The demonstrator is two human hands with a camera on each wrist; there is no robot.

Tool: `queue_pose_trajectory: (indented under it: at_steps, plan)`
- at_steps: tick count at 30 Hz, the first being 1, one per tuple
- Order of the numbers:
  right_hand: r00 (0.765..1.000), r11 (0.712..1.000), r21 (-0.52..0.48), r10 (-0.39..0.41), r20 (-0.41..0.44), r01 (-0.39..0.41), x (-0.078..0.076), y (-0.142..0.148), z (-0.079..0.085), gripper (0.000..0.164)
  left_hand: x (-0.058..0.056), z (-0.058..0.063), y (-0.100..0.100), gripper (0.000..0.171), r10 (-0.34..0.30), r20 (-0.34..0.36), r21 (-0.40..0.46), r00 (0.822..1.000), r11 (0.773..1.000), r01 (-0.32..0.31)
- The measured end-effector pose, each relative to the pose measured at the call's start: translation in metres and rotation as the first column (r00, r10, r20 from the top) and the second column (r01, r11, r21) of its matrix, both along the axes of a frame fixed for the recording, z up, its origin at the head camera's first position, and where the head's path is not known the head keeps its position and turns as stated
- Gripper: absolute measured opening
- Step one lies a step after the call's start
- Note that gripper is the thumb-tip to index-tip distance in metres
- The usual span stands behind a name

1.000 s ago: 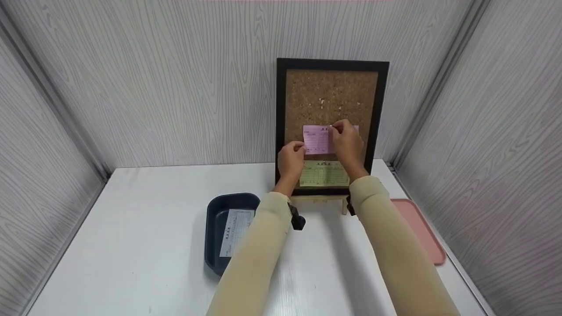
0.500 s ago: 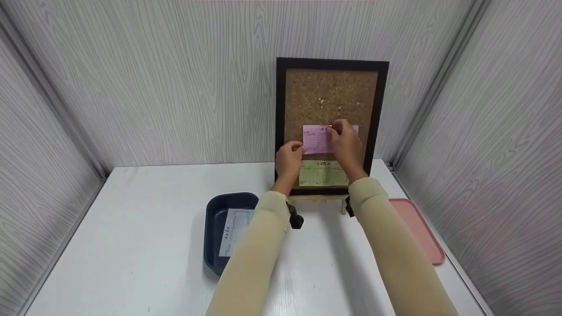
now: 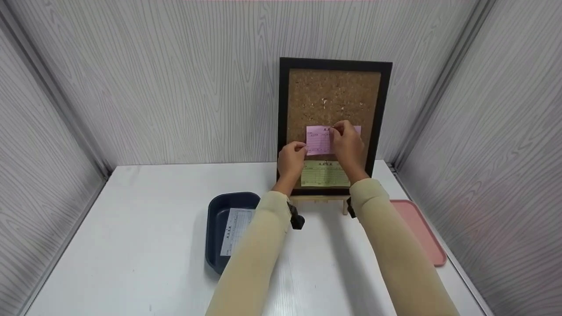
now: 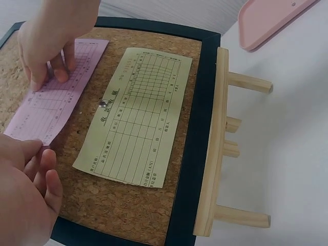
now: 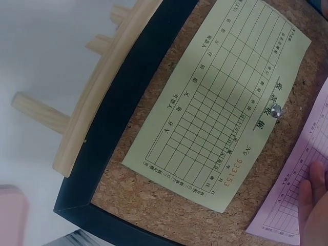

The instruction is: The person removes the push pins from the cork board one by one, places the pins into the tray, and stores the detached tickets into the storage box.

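A pink receipt slip (image 3: 318, 141) lies against a black-framed corkboard (image 3: 329, 90). At the slip's lower left corner, my left hand (image 3: 291, 162) pinches the paper between thumb and fingers. My right hand (image 3: 349, 142) is at the slip's top edge, with thumb and forefinger pinched around a tiny pale pushpin, mostly hidden by the fingertips. In the left wrist view, other right-hand fingers touch the pink paper. Below it, a green receipt slip (image 4: 136, 115) is fixed by a clear-headed pushpin (image 5: 276, 110) at its top middle.
The corkboard leans on a small wooden easel (image 3: 318, 199). A dark blue tray (image 3: 213, 237) with a white slip (image 3: 235, 228) stands left on the white table (image 3: 145, 237), partly behind the left sleeve. A pink tray (image 3: 421, 230) lies right. Panelled walls enclose the table.
Both hands keep their places on the pink slip, with hardly any finger movement. The whole view shifts slightly.
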State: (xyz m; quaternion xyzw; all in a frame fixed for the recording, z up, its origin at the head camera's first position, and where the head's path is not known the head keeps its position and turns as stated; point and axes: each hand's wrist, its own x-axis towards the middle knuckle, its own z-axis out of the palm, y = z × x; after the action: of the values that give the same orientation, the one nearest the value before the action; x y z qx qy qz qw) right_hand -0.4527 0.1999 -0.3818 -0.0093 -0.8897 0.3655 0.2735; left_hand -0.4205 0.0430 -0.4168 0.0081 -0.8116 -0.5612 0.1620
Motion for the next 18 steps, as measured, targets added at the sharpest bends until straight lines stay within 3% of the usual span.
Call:
queue_pose_trajectory:
  at_steps: [18]
  plan:
    - [1.0,0.999,0.021,0.024,-0.018,-0.024,0.0027,0.0026,-0.0045,0.019,-0.0004,-0.0033,0.0,0.019,-0.015,0.003,0.002,1.0,1.0,0.015]
